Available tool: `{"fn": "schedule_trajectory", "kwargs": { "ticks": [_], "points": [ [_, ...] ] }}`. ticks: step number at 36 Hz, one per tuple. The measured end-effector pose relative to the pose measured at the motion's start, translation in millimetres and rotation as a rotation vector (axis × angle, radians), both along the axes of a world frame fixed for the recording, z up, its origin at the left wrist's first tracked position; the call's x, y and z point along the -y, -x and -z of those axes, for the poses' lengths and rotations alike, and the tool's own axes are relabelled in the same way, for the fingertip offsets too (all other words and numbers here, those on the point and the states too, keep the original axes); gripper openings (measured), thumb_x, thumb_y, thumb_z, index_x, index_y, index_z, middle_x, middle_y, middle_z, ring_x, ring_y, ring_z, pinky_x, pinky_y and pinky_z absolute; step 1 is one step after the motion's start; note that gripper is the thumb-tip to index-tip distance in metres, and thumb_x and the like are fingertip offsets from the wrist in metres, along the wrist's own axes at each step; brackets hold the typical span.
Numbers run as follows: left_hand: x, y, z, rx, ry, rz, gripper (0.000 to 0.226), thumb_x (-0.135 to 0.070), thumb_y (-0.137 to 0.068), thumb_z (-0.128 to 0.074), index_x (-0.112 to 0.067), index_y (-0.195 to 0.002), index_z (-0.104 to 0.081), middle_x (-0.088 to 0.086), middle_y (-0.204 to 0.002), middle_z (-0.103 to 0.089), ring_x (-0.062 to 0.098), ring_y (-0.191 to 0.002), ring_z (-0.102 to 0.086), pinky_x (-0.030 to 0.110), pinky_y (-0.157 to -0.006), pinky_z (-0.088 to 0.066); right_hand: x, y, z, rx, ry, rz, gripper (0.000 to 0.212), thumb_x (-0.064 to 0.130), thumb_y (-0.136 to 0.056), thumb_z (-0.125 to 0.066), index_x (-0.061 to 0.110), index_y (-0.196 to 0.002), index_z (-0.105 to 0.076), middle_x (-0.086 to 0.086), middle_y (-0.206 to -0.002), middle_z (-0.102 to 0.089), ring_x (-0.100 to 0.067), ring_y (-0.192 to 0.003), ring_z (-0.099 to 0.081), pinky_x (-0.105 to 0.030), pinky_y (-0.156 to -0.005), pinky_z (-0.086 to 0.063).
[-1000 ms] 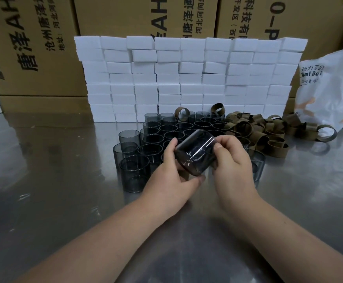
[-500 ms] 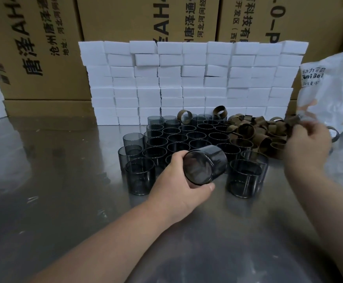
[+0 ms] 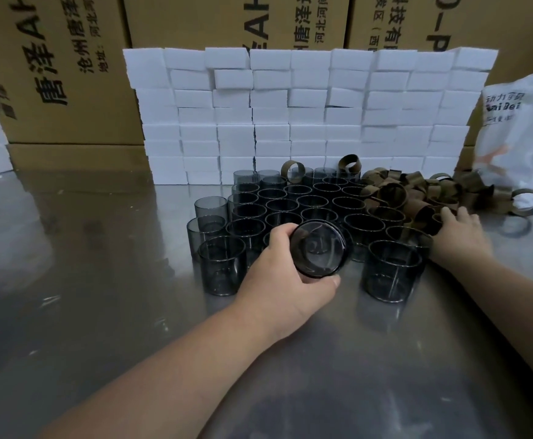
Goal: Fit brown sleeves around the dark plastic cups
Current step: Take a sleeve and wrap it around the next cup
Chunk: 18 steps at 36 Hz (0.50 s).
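**One cup in hand, sleeves under the other**

Head view: the left hand (image 3: 284, 274) held a dark cup (image 3: 317, 248) on its side, fingers and thumb curled round it, one round end facing the camera, at the near edge of the cluster of cups (image 3: 290, 204). The right hand (image 3: 461, 232) rested on the near side of the brown sleeves (image 3: 417, 194) heaped to the right; whether its fingers pinched one I cannot tell. Everything stood on a shiny metal table (image 3: 100, 280). At the far side rose a wall of white blocks (image 3: 290, 115), with printed cardboard boxes (image 3: 68, 74) behind it and a white bag (image 3: 521, 131) at far right.
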<state>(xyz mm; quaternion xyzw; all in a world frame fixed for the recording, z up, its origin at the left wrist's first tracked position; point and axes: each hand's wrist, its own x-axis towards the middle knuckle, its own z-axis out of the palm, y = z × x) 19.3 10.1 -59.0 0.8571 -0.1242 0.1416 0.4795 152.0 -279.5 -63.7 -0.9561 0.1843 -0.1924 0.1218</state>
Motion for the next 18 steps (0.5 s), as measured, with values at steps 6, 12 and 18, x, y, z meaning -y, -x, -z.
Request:
{"fn": "schedule_trajectory", "kwargs": {
  "ticks": [6,12,18],
  "points": [
    [1,1,1,-0.014,-0.016,0.006,0.062,-0.056,-0.053,-0.063,-0.054,-0.102,-0.025,-0.032,-0.090,-0.051,-0.019,-0.088,-0.048,0.007,-0.073,-0.038,-2,1,-3,-0.012,0.045,0.053,0.046,0.027,-0.083,-0.059,0.008,-0.125,-0.053,-0.021,-0.124,-0.050,-0.039,-0.116,-0.045,-0.044,-0.094,-0.041],
    [1,2,-2,-0.004,-0.049,0.013,0.062,-0.058,-0.054,-0.062,-0.059,-0.098,-0.019,-0.031,-0.096,-0.048,-0.003,-0.093,-0.055,0.018,-0.081,-0.042,-4,6,-4,0.021,0.127,0.118,0.034,0.022,-0.088,-0.052,0.001,-0.113,-0.059,-0.024,-0.119,-0.051,-0.041,-0.111,-0.047,-0.041,-0.090,-0.040],
    [1,3,-4,0.042,-0.069,0.022,0.060,-0.057,-0.055,-0.063,-0.058,-0.099,-0.022,-0.024,-0.105,-0.050,0.006,-0.095,-0.057,0.028,-0.085,-0.047,4,15,-7,0.451,-0.353,0.127,0.033,0.017,-0.094,-0.039,-0.003,-0.118,-0.052,-0.029,-0.121,-0.052,-0.045,-0.111,-0.049,-0.047,-0.094,-0.039]
  ]
}}
